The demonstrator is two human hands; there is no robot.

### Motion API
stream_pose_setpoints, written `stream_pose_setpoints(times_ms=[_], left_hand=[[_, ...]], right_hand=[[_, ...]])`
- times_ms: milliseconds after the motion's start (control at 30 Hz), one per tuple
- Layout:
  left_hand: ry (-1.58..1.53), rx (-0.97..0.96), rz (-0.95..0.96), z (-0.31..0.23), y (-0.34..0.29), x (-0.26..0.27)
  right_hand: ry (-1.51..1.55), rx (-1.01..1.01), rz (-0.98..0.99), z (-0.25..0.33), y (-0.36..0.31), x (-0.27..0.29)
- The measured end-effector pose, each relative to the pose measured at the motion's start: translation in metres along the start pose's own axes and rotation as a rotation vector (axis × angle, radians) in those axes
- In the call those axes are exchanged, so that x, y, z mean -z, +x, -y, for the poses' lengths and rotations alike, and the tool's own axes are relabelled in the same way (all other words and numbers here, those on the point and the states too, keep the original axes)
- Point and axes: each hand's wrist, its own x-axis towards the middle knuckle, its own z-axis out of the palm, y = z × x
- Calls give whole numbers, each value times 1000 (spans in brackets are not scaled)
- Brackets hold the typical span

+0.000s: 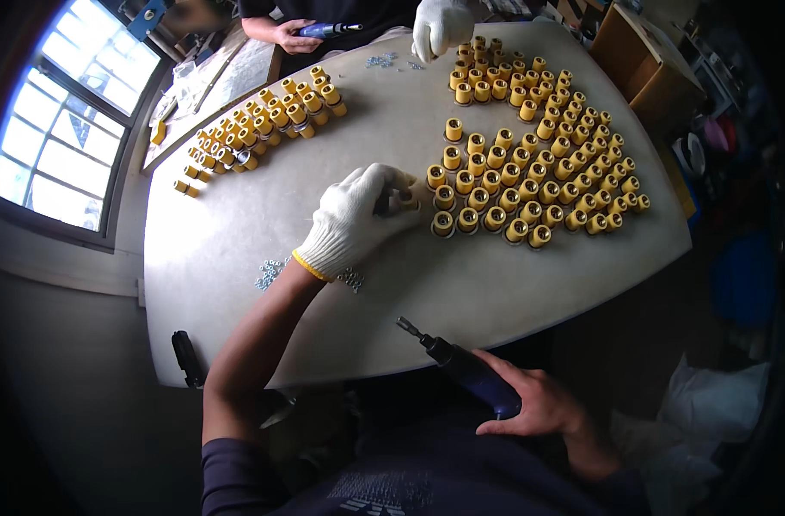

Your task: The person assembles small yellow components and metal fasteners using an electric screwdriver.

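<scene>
My left hand (355,215), in a white knitted glove with a yellow cuff, reaches over the middle of the table at the left edge of a large group of yellow cylinders (493,182). Its thumb and fingers are curled together; what lies between them is hidden. These cylinders stand upright, with dark openings at their tops. Bare, my right hand (534,397) grips a dark blue electric screwdriver (474,376) just off the near table edge, its bit pointing up and left. Small metal nuts lie in a pile (272,272) beneath my left wrist.
Across the grey table (229,322), another person holds a blue screwdriver (324,30) and reaches with a gloved hand (441,30) near loose hardware (382,61). More yellow cylinders (263,120) fill the far left. A black object (186,357) sits at the near-left edge; a cardboard box (646,64) stands far right.
</scene>
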Motion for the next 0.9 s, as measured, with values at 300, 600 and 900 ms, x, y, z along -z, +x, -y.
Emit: stream_pose_setpoints(times_ms=[300, 600, 900], left_hand=[[45, 189, 106, -14, -3, 11], [117, 69, 50, -5, -39, 55], [184, 134, 60, 5, -66, 55]], right_hand=[[18, 13, 3, -2, 6, 1], [138, -63, -50, -8, 0, 4], [127, -174, 3, -3, 10, 3]])
